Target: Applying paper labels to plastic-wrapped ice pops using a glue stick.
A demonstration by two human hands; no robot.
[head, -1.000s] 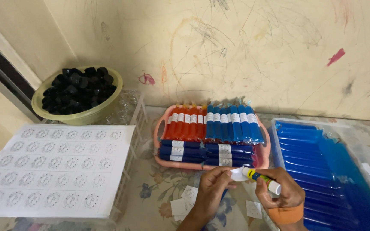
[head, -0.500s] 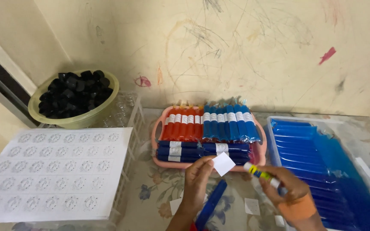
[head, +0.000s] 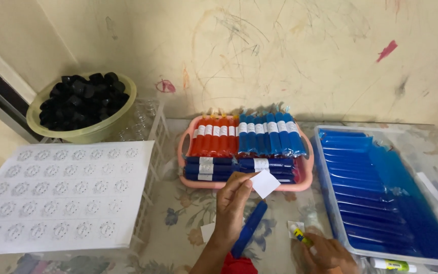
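label (head: 265, 183) lower centre, pinched in left hand (head: 233, 199) fingertips | blue tube (head: 249, 229) lies on table just below that hand | right hand (head: 326, 253) bottom right, closed around glue stick (head: 298, 233) | pink basket (head: 307, 175) behind, blue tray (head: 325, 203) right, label sheet (head: 62, 198) left

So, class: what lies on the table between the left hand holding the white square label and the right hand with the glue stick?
In the head view, a dark blue filled tube lies slanted between the left hand and right hand.
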